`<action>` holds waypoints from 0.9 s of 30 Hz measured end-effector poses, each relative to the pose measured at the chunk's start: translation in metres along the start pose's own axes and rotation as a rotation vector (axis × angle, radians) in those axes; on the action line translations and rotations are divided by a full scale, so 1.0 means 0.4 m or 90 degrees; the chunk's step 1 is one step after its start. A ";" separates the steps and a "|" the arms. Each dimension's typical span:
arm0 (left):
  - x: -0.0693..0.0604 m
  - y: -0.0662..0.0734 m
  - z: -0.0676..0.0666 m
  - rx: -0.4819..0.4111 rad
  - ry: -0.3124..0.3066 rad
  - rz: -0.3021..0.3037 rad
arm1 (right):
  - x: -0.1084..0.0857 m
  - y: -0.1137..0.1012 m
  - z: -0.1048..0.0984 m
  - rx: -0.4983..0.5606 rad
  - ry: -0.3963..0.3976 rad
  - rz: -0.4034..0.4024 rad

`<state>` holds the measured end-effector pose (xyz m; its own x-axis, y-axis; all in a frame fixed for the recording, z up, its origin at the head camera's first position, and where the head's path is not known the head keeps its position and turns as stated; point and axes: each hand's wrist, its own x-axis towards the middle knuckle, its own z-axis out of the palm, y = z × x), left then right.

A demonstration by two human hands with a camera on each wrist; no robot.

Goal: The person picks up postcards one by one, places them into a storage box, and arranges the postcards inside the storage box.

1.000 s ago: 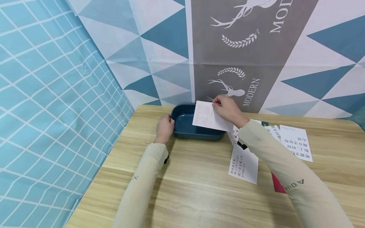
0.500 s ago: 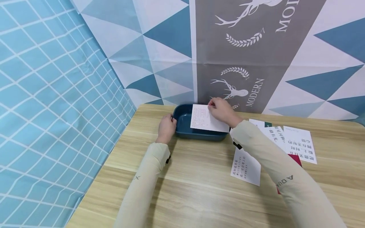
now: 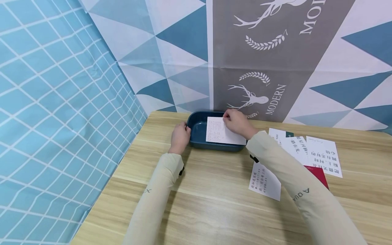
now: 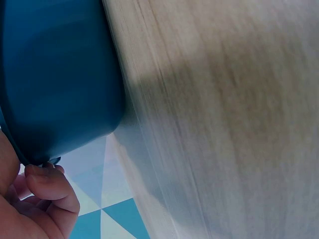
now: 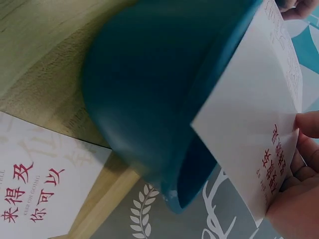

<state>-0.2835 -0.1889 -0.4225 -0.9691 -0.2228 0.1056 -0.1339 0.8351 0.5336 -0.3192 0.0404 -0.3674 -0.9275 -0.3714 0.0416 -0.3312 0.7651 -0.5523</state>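
Right hand (image 3: pixel 237 121), head view: thumb and fingers clamped on one white card (image 3: pixel 218 131) at its far edge, above the right part of the blue dish (image 3: pixel 214 147). Left hand (image 3: pixel 180 136): fingers curled on the dish's left rim. Other cards (image 3: pixel 264 182): right side of the worktop (image 3: pixel 208 197).

Left wrist view: dish rim in the finger grip; a steady hold should stop sliding.

Right wrist view: card corner overlapping the rim; a light pinch and slight shift left would likely avoid snagging or creasing.

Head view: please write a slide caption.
Left hand grips a blue rectangular dish; right hand holds a printed card over it.
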 end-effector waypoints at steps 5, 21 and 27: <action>-0.001 0.001 0.001 0.005 0.005 0.001 | 0.001 0.006 0.009 -0.007 0.008 -0.008; -0.001 0.004 0.001 0.006 -0.001 -0.006 | 0.025 0.006 0.019 0.027 0.009 -0.004; -0.001 0.003 -0.001 0.002 -0.001 -0.004 | 0.027 0.020 0.039 0.008 -0.010 0.004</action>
<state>-0.2831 -0.1882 -0.4217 -0.9686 -0.2270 0.1010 -0.1405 0.8357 0.5310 -0.3292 0.0342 -0.3844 -0.9268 -0.3746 0.0256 -0.3229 0.7605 -0.5634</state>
